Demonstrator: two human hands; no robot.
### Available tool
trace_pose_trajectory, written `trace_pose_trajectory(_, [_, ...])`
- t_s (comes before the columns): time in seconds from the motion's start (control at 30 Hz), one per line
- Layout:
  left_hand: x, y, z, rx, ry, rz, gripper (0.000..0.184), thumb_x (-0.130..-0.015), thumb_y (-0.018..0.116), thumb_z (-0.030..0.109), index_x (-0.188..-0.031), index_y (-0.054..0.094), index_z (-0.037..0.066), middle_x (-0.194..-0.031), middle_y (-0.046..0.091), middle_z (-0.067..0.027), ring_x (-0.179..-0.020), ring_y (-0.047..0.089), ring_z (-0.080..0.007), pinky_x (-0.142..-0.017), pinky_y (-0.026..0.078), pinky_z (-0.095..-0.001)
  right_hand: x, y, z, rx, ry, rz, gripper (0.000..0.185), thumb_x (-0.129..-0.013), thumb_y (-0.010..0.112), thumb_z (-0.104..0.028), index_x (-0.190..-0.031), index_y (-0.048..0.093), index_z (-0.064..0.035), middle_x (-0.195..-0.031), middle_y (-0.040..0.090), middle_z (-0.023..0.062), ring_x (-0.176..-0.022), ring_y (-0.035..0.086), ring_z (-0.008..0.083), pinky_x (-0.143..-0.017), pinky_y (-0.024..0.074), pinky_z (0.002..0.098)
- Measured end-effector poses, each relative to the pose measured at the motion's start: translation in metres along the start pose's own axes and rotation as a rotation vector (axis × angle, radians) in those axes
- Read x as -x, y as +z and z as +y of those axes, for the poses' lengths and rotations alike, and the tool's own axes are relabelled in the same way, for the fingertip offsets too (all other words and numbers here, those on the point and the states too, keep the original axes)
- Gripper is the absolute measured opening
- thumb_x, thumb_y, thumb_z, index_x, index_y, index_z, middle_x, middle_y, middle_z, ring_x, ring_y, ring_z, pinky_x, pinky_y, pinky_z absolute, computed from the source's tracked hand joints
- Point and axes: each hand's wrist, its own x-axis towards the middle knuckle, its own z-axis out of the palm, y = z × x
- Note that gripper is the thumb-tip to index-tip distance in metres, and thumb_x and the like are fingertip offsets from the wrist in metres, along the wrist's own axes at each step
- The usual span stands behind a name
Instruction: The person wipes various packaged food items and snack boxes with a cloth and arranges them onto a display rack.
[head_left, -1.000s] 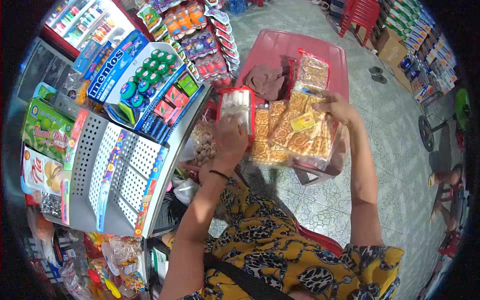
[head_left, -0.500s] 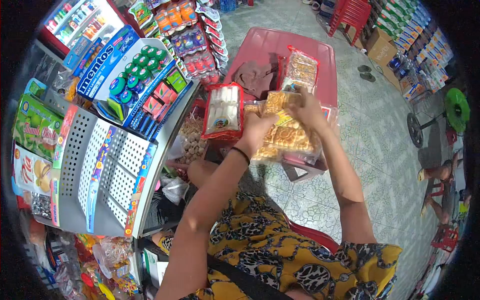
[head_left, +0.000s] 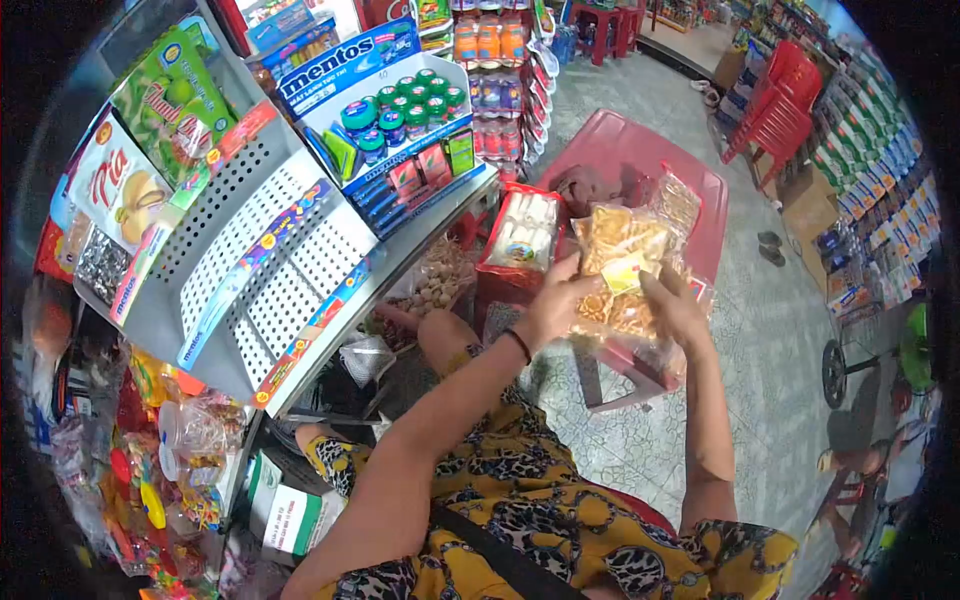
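Note:
A clear bag of golden biscuits (head_left: 630,230) with a yellow label is held between my two hands above the near part of a red plastic table (head_left: 690,155). My left hand (head_left: 556,308) is closed on the bag's lower left edge, thumb on top. On the lower right, my right hand (head_left: 680,308) grips the same bag, its thumb beside the label. More clear packaging shows under the bag, partly hidden. Left of it lies a red-edged pack of white rolls (head_left: 524,235). Behind it are another red-edged pack (head_left: 677,205) and a dark cloth (head_left: 585,190).
A counter on the left carries a perforated display rack (head_left: 265,250) and a Mentos box (head_left: 390,130) with green-lidded jars. Bagged bulbs (head_left: 432,278) sit below the counter. Stacked red chairs (head_left: 780,110) and shelved boxes stand at the right, with a green fan (head_left: 915,348) nearer.
My view has turned left, so things appear shifted right. My right hand has come down from the bag's upper part to its lower right edge; the biscuits now face me between both hands.

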Motion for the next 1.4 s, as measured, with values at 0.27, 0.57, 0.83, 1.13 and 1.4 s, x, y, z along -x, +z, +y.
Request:
trace_pose_trajectory(0.27, [0.037, 0.008, 0.033, -0.045, -0.149, 0.086, 0.047, -0.088, 0.050, 0.014, -0.132, 0.031, 0.009, -0.123, 0.047, -0.0095, -0.111, 0.049, -0.0213, -0.092, 0.042, -0.0384, 0.054, 0.056, -0.033, -0.060, -0.093, 0.121, 0.065, -0.085, 0.057, -0.027, -0.134, 0.027, 0.0035, -0.115, 0.053, 0.0188, -0.105, 0.051, 0.0247, -0.089, 0.0402, 0.0356])
trace_pose_trajectory(0.57, [0.082, -0.020, 0.031, -0.042, -0.186, 0.265, 0.052, -0.083, 0.051, 0.001, -0.131, 0.032, 0.004, -0.123, 0.047, -0.0085, -0.110, 0.049, -0.0204, -0.093, 0.042, -0.0342, 0.022, 0.018, -0.011, 0.543, -0.264, 0.331, 0.045, -0.083, 0.056, -0.030, -0.114, 0.051, 0.0024, -0.103, 0.057, 0.0216, -0.087, 0.058, 0.0335, -0.077, 0.0477, 0.0409])
trace_pose_trajectory(0.83, [0.011, -0.010, 0.015, 0.023, -0.361, 0.219, 0.046, -0.077, 0.058, -0.003, -0.121, 0.045, 0.005, -0.111, 0.056, -0.0069, -0.099, 0.055, -0.0200, -0.085, 0.047, -0.0362, 0.007, 0.004, 0.030, 0.965, -0.245, 0.485, 0.021, -0.073, 0.058, -0.013, -0.086, 0.058, 0.0034, -0.083, 0.053, 0.0274, -0.082, 0.052, 0.0414, -0.073, 0.0436, 0.0449])
trace_pose_trajectory(1.13, [-0.036, 0.001, -0.014, -0.276, -0.410, 0.194, 0.047, -0.074, 0.060, -0.004, -0.119, 0.047, 0.005, -0.110, 0.058, -0.0075, -0.099, 0.056, -0.0197, -0.084, 0.045, -0.0334, -0.013, -0.019, 0.072, 0.412, -0.076, 0.406, 0.030, -0.076, 0.053, -0.014, -0.102, 0.061, -0.0032, -0.092, 0.055, 0.0261, -0.088, 0.054, 0.0388, -0.080, 0.0436, 0.0417])
trace_pose_trajectory(1.4, [-0.019, 0.009, -0.015, -0.068, -0.243, 0.105, 0.039, -0.078, 0.057, -0.001, -0.116, 0.047, 0.004, -0.103, 0.058, -0.0084, -0.091, 0.059, -0.0208, -0.075, 0.052, -0.0351, 0.017, -0.002, 0.027, 0.524, -0.053, 0.308, 0.035, -0.082, 0.051, -0.025, -0.112, 0.055, -0.0072, -0.100, 0.058, 0.0192, -0.095, 0.054, 0.0356, -0.084, 0.0413, 0.0422])
